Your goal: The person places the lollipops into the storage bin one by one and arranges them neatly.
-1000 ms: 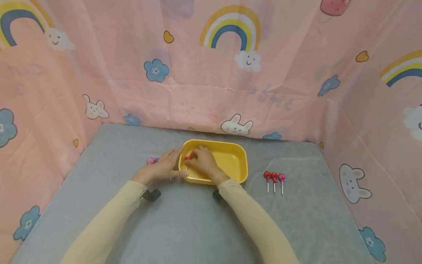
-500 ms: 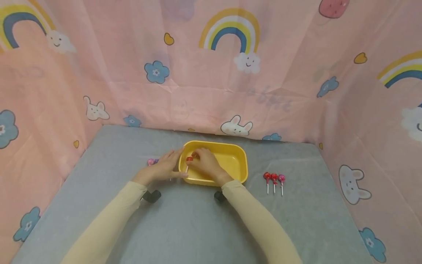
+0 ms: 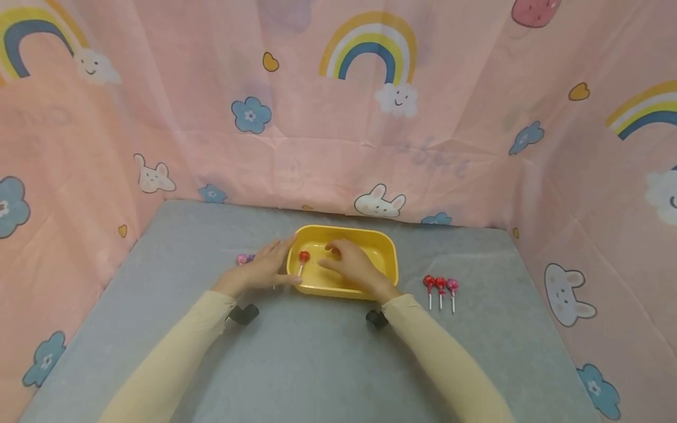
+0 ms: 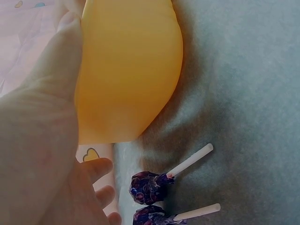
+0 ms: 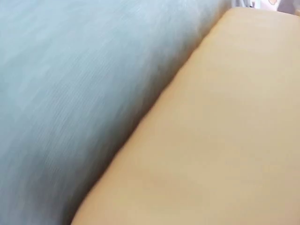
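A red lollipop (image 3: 304, 257) lies at the left end inside a yellow basin (image 3: 388, 249), its white stick toward me. My right hand (image 3: 355, 269) is over the basin, right of that lollipop and apart from it, fingers loosely bent and holding nothing. At the basin's left end my left hand (image 3: 261, 267) rests against the rim with its fingers extended. In the left wrist view, two dark purple-wrapped lollipops (image 4: 149, 188) lie on the table below this hand. The right wrist view has only the basin's outer wall (image 5: 211, 126) and the cloth, not the hand.
To the right of the basin, two red lollipops (image 3: 441, 284) and a pink one (image 3: 452, 285) lie in a row. Pink and purple lollipop heads (image 3: 244, 258) show behind my left hand. A grey cloth (image 3: 307, 358) covers the table, and a printed pink curtain (image 3: 317, 164) surrounds it.
My right hand has let go of the red lollipop and moved right, leaving it in the basin. The left hand stays at the rim.
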Motion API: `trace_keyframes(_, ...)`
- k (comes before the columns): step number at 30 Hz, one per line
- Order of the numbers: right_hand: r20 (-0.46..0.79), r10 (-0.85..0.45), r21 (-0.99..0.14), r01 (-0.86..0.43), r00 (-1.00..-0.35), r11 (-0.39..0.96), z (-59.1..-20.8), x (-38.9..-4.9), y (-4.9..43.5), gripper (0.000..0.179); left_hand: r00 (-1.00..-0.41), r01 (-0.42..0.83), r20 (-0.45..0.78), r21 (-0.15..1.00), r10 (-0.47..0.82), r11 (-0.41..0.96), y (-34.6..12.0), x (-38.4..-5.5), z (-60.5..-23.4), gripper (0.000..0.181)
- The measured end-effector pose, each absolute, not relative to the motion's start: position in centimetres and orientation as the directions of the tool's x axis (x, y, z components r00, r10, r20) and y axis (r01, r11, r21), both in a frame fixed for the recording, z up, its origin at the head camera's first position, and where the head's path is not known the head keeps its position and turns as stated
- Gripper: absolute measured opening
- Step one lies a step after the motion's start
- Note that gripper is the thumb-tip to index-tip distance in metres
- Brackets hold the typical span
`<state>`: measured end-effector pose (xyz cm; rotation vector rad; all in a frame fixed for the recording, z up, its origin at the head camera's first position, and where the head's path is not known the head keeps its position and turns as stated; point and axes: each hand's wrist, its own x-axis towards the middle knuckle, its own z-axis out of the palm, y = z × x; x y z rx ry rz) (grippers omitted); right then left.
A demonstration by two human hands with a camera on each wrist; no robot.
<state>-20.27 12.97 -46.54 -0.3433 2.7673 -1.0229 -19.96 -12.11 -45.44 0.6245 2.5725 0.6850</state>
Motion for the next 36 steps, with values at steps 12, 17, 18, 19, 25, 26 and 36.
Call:
trace_keyframes(12,0.007,-0.263,-0.692,-0.194,-0.965,0.696,-43.9,-18.4,18.5,0.045,-0.821,0.304,-0.268,0.541,0.504,0.784,-12.1,-20.1,-45.7,0.111)
trace_keyframes(17,0.065,-0.264,-0.696,-0.233,-0.962,0.679,-43.3,-17.9,21.1,0.046,-0.822,0.289,-0.284,0.538,0.493,0.792,-12.1,-20.0,-45.7,0.111)
trace_keyframes(18,0.061,-0.255,-0.697,-0.224,-0.965,0.682,-43.2,-17.8,21.7,0.047,-0.824,0.284,-0.287,0.538,0.489,0.794,-12.1,-20.0,-45.7,0.111)
trace_keyframes(19,0.056,-0.242,-0.696,-0.212,-0.969,0.687,-43.2,-17.7,22.2,0.047,-0.824,0.281,-0.29,0.537,0.486,0.796,-12.0,-20.0,-45.7,0.111)
trace_keyframes(25,0.051,-0.201,-0.7,-0.179,-0.978,0.691,-43.4,-17.3,25.4,0.051,-0.824,0.285,-0.29,0.531,0.487,0.798,-12.0,-20.1,-45.6,0.113)
trace_keyframes(26,0.058,-0.195,-0.695,-0.18,-0.979,0.696,-43.5,-17.3,25.9,0.052,-0.823,0.288,-0.288,0.531,0.49,0.797,-12.0,-20.1,-45.5,0.113)
trace_keyframes(36,0.059,-0.136,-0.683,-0.139,-0.989,0.717,-44.4,-16.5,29.7,0.055,-0.816,0.311,-0.274,0.535,0.51,0.786,-12.0,-20.1,-45.3,0.114)
